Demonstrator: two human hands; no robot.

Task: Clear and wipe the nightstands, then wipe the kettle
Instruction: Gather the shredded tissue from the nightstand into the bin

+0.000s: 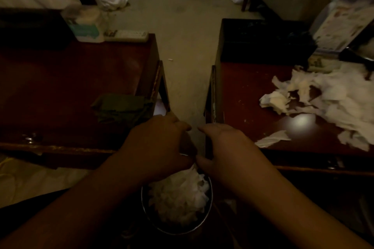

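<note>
Dim room. Two dark wooden tables, left table point(66, 79) and right table point(263, 107), floor gap between. Heap of crumpled white tissue point(327, 95) spread over right table. Metal bin point(209, 204) low in gap, stuffed with white tissue. Folded green cloth point(121, 108) near left table's inner edge. Left hand point(159, 143) and right hand point(228, 151) side by side above bin, fingers curled down onto tissue at its rim; actual pinch hidden, cannot tell. White remote point(127, 35) at left table's far edge.
</note>
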